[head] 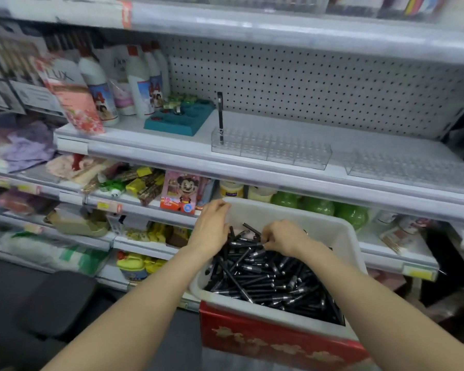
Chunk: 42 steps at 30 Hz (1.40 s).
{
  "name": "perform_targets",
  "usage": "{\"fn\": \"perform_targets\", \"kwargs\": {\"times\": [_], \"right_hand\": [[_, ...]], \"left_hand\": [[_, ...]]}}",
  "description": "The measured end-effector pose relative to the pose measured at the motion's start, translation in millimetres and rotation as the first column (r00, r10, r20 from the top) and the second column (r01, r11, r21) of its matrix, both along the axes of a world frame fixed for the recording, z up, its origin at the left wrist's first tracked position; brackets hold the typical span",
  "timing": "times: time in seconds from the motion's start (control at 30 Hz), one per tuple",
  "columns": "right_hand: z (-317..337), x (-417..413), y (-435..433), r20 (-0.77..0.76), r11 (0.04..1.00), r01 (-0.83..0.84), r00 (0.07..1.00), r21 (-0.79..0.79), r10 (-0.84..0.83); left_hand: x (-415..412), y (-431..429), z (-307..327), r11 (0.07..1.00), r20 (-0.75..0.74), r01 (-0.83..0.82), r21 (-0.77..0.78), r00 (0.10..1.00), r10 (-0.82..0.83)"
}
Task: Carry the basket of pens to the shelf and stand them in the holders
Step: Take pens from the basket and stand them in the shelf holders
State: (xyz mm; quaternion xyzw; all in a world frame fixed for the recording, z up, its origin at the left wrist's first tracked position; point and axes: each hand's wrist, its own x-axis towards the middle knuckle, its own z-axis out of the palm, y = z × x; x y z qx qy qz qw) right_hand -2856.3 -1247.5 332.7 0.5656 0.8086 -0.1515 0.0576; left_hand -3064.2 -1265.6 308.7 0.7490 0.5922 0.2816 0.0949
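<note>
Pens [268,277] lie criss-crossed in basket [342,231]; one pen [220,116] stands upright.

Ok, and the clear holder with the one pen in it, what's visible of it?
The clear pen holder is a long, low block of see-through plastic, seemingly four joined sections, its top a grid of small holes. It lies near the front edge of the shelf, right of a teal tray. One black pen stands upright at its left end; the other holes look empty.

white store shelving [332,129] | perforated pegboard back wall [319,81] | dark grey floor [8,295] | soft even light
</note>
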Motion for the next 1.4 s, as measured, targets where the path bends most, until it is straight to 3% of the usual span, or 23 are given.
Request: {"fn": "perform_targets", "kwargs": {"times": [0.1, 0.23, 0.4, 0.63, 0.73, 0.9, 1.1, 1.27, 1.4], "right_hand": [[7.4, 4.1, 1.8, -0.063, 1.000, 0.022, 0.998, -0.020, -0.024], [44.2, 4.3, 13.6, -0.304, 0.991, 0.135, 0.943, -0.016, -0.133], [95.5, -7.1, 32.1, -0.718, 0.966, 0.236, 0.654, -0.104, -0.238], [143.8, -34.2, 66.6, -0.877, 0.932, 0.355, 0.422, -0.074, -0.230], [161.0, -42.6, 82.9, -0.910, 0.892, 0.452, 0.369, -0.005, -0.192], [179.5, -50.3, 111.3, -0.964, 0.834, 0.550, 0.203, -0.032, -0.171], [188.1, -66.0, 139.6, -0.925, 0.799, 0.594, 0.350, 0.094, -0.151], [184.3, -87.2, 160.0, -0.787, 0.790, 0.544, 0.603, 0.283, -0.134], [177.5, -103.9, 169.6, -0.694, 0.821, 0.465, 0.710, 0.332, -0.121]], "left_hand": [[-0.6, -1.5, 0.0, 1.000, 0.011, -0.007, 0.012, 1.000, 0.007], [-3.0, 0.7, 3.0, 1.000, -0.003, 0.001, 0.019, 1.000, -0.001], [-21.6, 16.6, 30.6, 0.999, 0.080, 0.013, 0.044, 0.997, -0.016], [-58.0, 88.2, 99.9, 0.986, 0.263, -0.075, 0.148, 0.964, 0.034], [-69.3, 125.0, 115.2, 0.995, 0.273, -0.075, 0.070, 0.960, 0.053], [-77.3, 167.7, 115.0, 0.987, 0.297, 0.030, -0.156, 0.955, 0.018], [-71.3, 183.6, 108.6, 0.972, 0.347, 0.174, -0.160, 0.931, -0.109], [-74.6, 190.9, 102.0, 0.973, 0.360, 0.169, -0.160, 0.927, -0.102], [-76.8, 194.7, 97.0, 0.976, 0.330, 0.155, -0.152, 0.939, -0.098]]}}
